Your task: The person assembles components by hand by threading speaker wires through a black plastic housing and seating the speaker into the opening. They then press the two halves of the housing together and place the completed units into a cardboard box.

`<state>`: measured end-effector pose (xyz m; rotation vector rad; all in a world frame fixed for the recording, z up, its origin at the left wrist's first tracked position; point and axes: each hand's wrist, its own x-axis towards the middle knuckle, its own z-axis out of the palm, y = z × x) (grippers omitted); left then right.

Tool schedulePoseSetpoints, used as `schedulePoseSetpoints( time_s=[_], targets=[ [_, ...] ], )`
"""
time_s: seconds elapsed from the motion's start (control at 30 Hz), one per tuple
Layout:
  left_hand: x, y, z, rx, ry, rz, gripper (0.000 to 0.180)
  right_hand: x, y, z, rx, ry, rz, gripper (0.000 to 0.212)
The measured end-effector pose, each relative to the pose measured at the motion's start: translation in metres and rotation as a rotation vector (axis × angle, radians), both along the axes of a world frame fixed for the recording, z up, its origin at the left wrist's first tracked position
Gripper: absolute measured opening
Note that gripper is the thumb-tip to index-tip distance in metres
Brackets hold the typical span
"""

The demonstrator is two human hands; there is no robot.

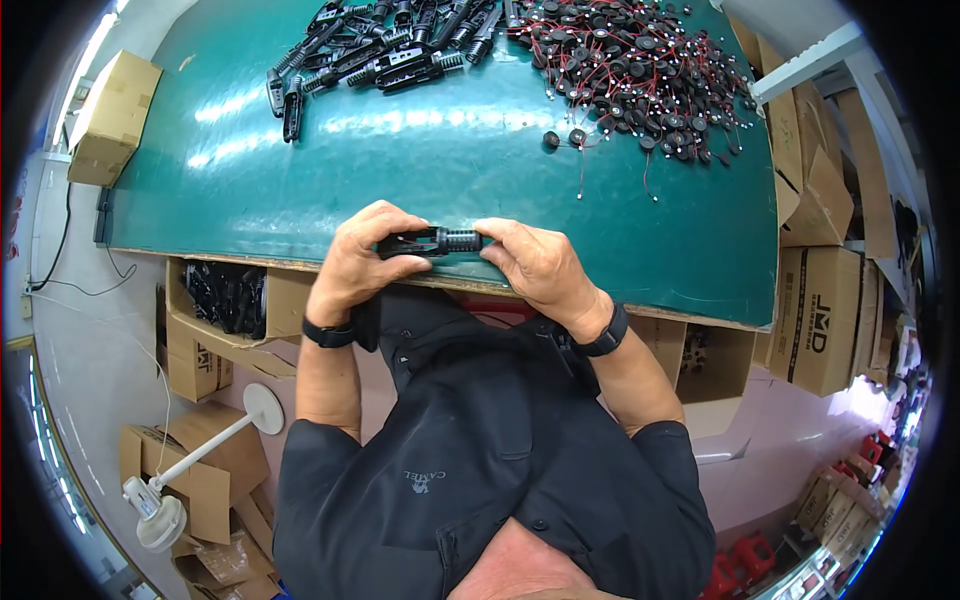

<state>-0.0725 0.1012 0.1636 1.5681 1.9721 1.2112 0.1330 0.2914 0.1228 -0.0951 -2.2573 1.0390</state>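
A black plastic housing [458, 241] with a ribbed round end lies level between my hands, just above the near edge of the green table [300, 190]. My left hand [365, 250] grips its wider, slotted end between thumb and fingers. At the ribbed end, the thumb and fingertips of my right hand [540, 265] pinch the tip. Toward the far side, a heap of similar black housings [405, 65] lies on the table. Right of it spreads a pile of small round black speakers [640, 75] with red and black wires.
Open cardboard boxes stand under the table edge, the left one [290, 300] holding black parts. A closed carton [115, 115] sits at the table's left corner, and more cartons [820, 315] stack at the right. A white fan [160, 515] stands at lower left.
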Motion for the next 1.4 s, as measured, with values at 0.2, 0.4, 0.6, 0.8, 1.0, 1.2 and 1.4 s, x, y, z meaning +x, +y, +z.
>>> schedulePoseSetpoints(
  time_s=[0.2,0.4,0.6,0.8,1.0,1.2,1.4],
  targets=[
    [-0.027,0.012,0.074,-0.303,0.493,-0.034,0.035,0.005,-0.003,-0.002,-0.211,-0.021,-0.093,0.037],
    [-0.017,0.067,0.093,-0.518,0.754,-0.279,0.018,0.008,-0.001,0.001,-0.155,-0.019,-0.03,0.033],
    [-0.01,0.079,0.089,-0.572,0.789,-0.322,0.014,0.01,0.003,0.001,-0.185,-0.009,-0.022,0.032],
    [-0.017,0.059,0.09,-0.563,0.718,-0.223,0.023,0.003,0.001,0.001,-0.196,-0.022,0.042,0.03],
    [-0.061,-0.093,0.027,-0.259,0.312,0.442,0.035,0.01,0.0,0.005,-0.218,-0.078,0.041,0.028],
    [-0.101,-0.331,-0.092,-0.247,0.044,1.335,0.053,0.008,-0.005,0.009,-0.194,-0.12,0.051,0.028],
    [-0.237,-0.381,-0.11,0.153,0.024,1.555,0.066,0.006,-0.005,0.012,-0.174,-0.138,0.008,0.028]
  ],
)
